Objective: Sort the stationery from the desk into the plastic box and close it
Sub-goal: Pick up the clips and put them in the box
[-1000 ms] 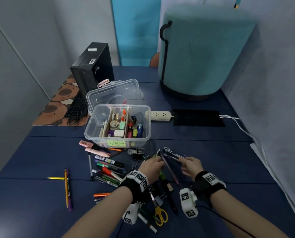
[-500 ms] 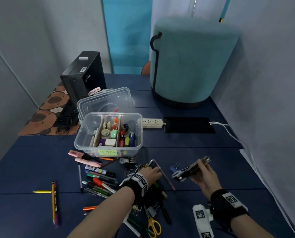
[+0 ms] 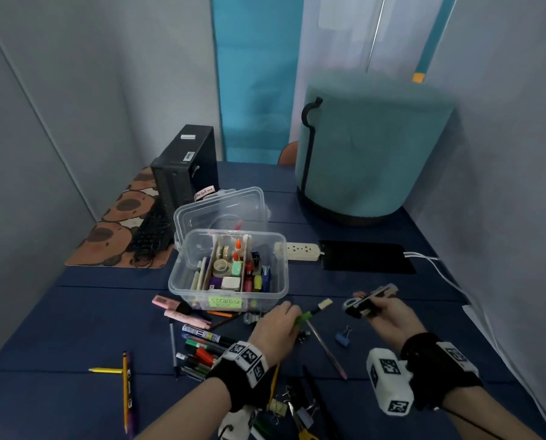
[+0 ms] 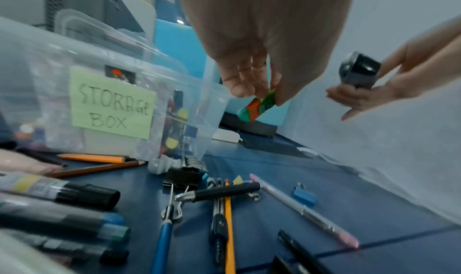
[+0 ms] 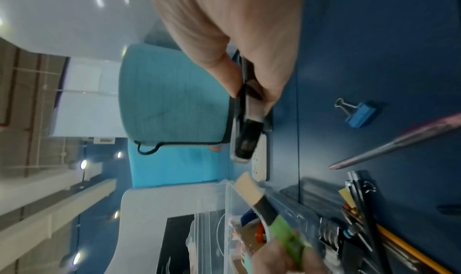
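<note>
The clear plastic box (image 3: 282,258), labelled "STORAGE BOX" (image 4: 112,104), stands open on the blue desk, with its lid (image 3: 220,208) leaning behind it. My left hand (image 3: 292,317) pinches a green stick with a black band and beige tip (image 3: 313,312) just in front of the box's right corner. The left wrist view shows that green stick (image 4: 258,106) lifted off the desk. My right hand (image 3: 370,304), to the right of the box, grips a black and silver stapler (image 3: 365,300) in the air. The right wrist view shows the same stapler (image 5: 245,138).
Markers (image 3: 206,342), pencils (image 3: 125,392), a pink pen (image 3: 327,350), a blue binder clip (image 3: 343,338) and scissors (image 3: 303,423) lie in front of the box. A power strip (image 3: 298,250), black pad (image 3: 365,257), teal stool (image 3: 370,154) and PC tower (image 3: 186,166) stand behind.
My right hand carried the stapler off to the right. My left hand reached into the pile and now holds the green stick lifted near the box.
</note>
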Demonstrator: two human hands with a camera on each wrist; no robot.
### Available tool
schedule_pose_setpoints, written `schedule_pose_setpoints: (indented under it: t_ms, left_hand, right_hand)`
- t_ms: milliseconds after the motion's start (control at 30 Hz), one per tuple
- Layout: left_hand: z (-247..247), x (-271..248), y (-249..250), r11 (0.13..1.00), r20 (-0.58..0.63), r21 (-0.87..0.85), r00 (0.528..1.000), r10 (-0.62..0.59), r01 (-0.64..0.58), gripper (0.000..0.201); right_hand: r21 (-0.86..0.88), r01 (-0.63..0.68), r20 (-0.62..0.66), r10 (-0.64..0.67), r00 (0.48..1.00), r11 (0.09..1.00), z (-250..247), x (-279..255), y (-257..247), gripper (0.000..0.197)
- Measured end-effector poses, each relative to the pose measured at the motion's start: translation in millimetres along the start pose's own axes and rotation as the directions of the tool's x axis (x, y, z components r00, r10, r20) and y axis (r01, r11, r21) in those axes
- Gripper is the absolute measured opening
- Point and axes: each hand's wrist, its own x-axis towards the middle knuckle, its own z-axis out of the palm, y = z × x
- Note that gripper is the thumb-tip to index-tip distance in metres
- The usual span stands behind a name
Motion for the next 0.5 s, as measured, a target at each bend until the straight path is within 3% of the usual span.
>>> schedule_pose_setpoints:
  t_ms: [100,167,300,400,433,500]
  left_hand:
    - [-23,-7,-12,0.991,-0.194,-0.111,0.977,-0.091,0.070,0.008]
    - [-39,-5,-23,0.974,-0.273,-0.176,0.944,-0.186,0.141,0.008]
    - [-74,10,-51,0.905,-0.227,-0.246,0.888,-0.401,0.346,0.016]
    - [-92,24,-76,0.867,-0.148,-0.252,0.868,-0.473,0.430,0.021]
    - [-95,26,-81,0.856,-0.123,-0.273,0.867,-0.484,0.439,0.019]
    - [-102,30,-89,0.837,-0.079,-0.304,0.863,-0.498,0.455,0.012]
  right_hand:
    - [-0.113,0.032,0.071,-0.024,0.997,0.993,34,-1,7,0.025]
    - [-0.255,0.089,0.129,-0.057,0.990,0.963,60,0,14,0.027]
    - [-0.613,0.139,0.182,-0.032,0.983,0.778,123,-1,24,0.026]
    - [-0.841,0.174,0.235,0.056,0.970,0.512,165,5,27,0.019]
    - [-0.903,0.212,0.255,0.068,0.965,0.374,176,10,30,0.016]
    - [-0.954,0.292,0.288,0.066,0.955,-0.066,194,20,38,0.011]
